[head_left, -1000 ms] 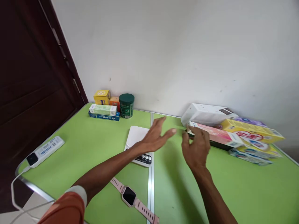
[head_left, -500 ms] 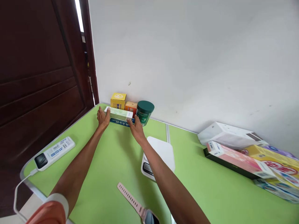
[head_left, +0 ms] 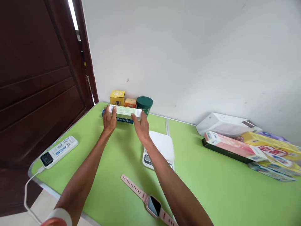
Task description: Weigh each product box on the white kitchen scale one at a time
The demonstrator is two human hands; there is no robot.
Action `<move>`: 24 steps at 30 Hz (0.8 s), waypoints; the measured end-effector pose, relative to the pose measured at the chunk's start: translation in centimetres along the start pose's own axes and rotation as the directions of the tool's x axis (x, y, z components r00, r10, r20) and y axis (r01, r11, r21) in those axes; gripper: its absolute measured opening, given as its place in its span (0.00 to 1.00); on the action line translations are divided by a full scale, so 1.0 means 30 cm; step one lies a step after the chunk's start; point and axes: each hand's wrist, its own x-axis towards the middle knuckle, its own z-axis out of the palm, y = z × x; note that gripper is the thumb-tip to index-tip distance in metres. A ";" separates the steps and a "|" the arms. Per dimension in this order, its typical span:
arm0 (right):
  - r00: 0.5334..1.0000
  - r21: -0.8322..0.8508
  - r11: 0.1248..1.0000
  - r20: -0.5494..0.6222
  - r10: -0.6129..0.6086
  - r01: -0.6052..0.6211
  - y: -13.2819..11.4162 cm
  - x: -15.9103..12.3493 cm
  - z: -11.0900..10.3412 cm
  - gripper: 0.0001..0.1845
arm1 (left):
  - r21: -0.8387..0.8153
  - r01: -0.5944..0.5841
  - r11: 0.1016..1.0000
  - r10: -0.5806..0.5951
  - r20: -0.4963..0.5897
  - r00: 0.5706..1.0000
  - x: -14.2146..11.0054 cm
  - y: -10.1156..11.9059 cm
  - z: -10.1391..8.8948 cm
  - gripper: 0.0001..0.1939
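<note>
Both hands grip a long pale green and white box (head_left: pixel 125 111) at its two ends. My left hand (head_left: pixel 109 120) has its fingers round the left end, and my right hand (head_left: pixel 141 124) pinches the right end. Just under or behind it is a dark blue box (head_left: pixel 124 120) with white lettering, partly hidden by the hands; whether the two boxes touch I cannot tell. Close behind stand a yellow box (head_left: pixel 117 98), a small orange box (head_left: pixel 130 103) and a jar with a dark green lid (head_left: pixel 144 102).
A white kitchen scale (head_left: pixel 162 145) lies partly under my right forearm. Nearer is a pink-strapped smartwatch (head_left: pixel 153 205). A white device (head_left: pixel 60 151) with a cable sits at left. Several boxes, including a pink box (head_left: pixel 235 146) and yellow packs (head_left: pixel 270 144), are stacked at right against the wall.
The pale green box has shifted right relative to the blue box, with both hands on it. The blue box's left end now shows. My view has moved slightly.
</note>
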 end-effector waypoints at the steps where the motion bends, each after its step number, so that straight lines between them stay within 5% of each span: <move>1: 0.999 0.008 0.999 -0.020 0.046 -0.046 -0.022 -0.029 -0.050 0.57 | -0.024 -0.006 1.000 0.007 0.012 1.000 -0.039 0.035 0.009 0.38; 6: 0.976 0.038 0.991 -0.174 0.133 -0.128 -0.044 -0.189 -0.327 0.56 | -0.165 -0.035 0.986 0.058 0.134 0.989 -0.295 0.179 0.115 0.40; 11: 0.933 0.039 0.987 -0.321 0.163 -0.159 0.089 -0.322 -0.508 0.53 | -0.204 -0.029 0.979 0.087 0.285 0.955 -0.523 0.189 0.233 0.41; 17: 0.927 0.042 0.977 -0.309 0.213 -0.210 0.224 -0.364 -0.523 0.54 | -0.085 0.051 0.995 -0.016 0.365 0.931 -0.559 0.115 0.279 0.44; 24: 0.924 -0.009 0.990 -0.362 0.127 -0.139 0.280 -0.367 -0.509 0.47 | -0.063 0.032 0.998 -0.006 0.379 0.925 -0.518 0.043 0.245 0.43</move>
